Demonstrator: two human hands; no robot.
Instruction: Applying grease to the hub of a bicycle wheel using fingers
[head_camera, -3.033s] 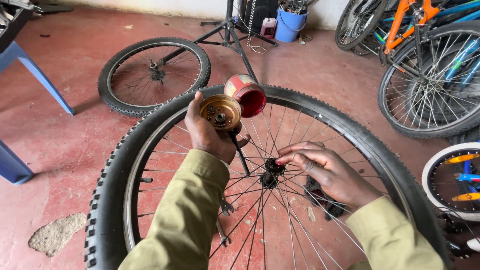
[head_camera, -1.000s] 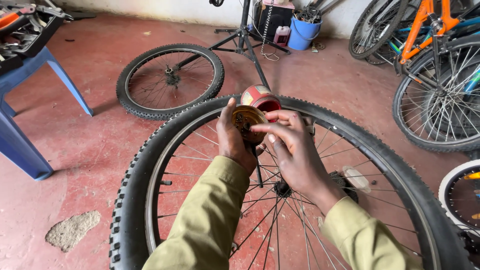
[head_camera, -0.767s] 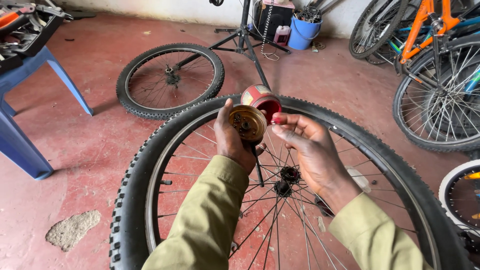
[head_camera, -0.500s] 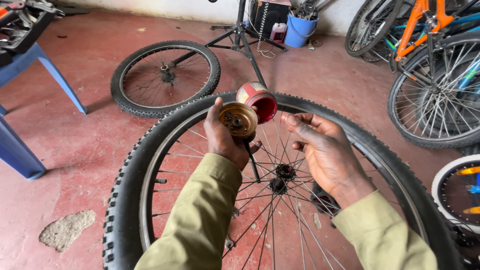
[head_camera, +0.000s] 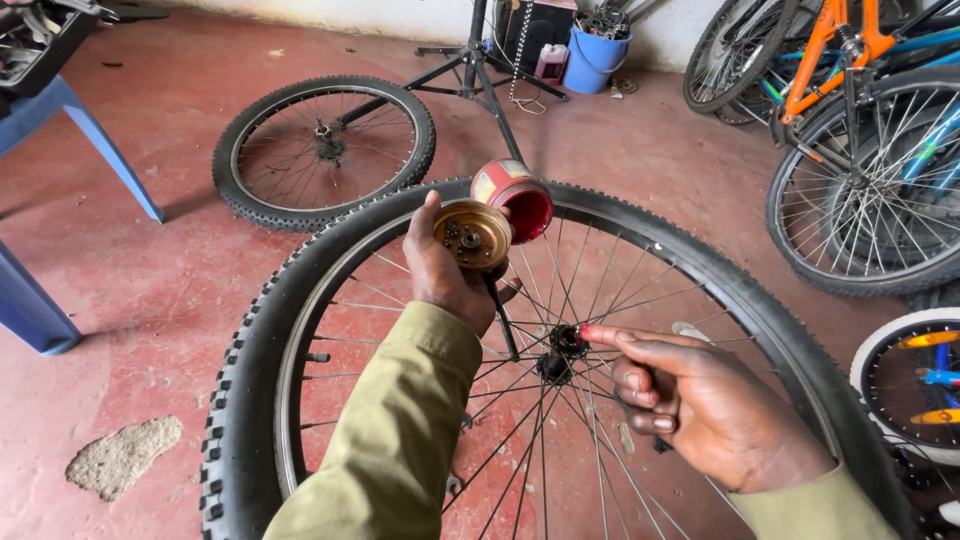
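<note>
A big spoked bicycle wheel (head_camera: 300, 300) with a knobby black tyre lies in front of me. My left hand (head_camera: 445, 270) is held above it, gripping a small round tin lid (head_camera: 472, 235) with dark bits in it, a red grease tin (head_camera: 515, 198) and a thin black tool (head_camera: 500, 315). My right hand (head_camera: 700, 405) is lower, its forefinger stretched out with red grease on the tip, touching the wheel's hub (head_camera: 560, 355). Both sleeves are olive green.
A second wheel (head_camera: 325, 150) lies flat on the red floor beyond. A black repair stand (head_camera: 480, 60) and a blue bucket (head_camera: 595, 55) stand at the back. Bicycles (head_camera: 870, 150) crowd the right side. A blue plastic stool (head_camera: 50, 200) stands at the left.
My right hand has dropped from beside the tins down to the hub, forefinger now pointing at it. The left hand still holds the lid and tin up.
</note>
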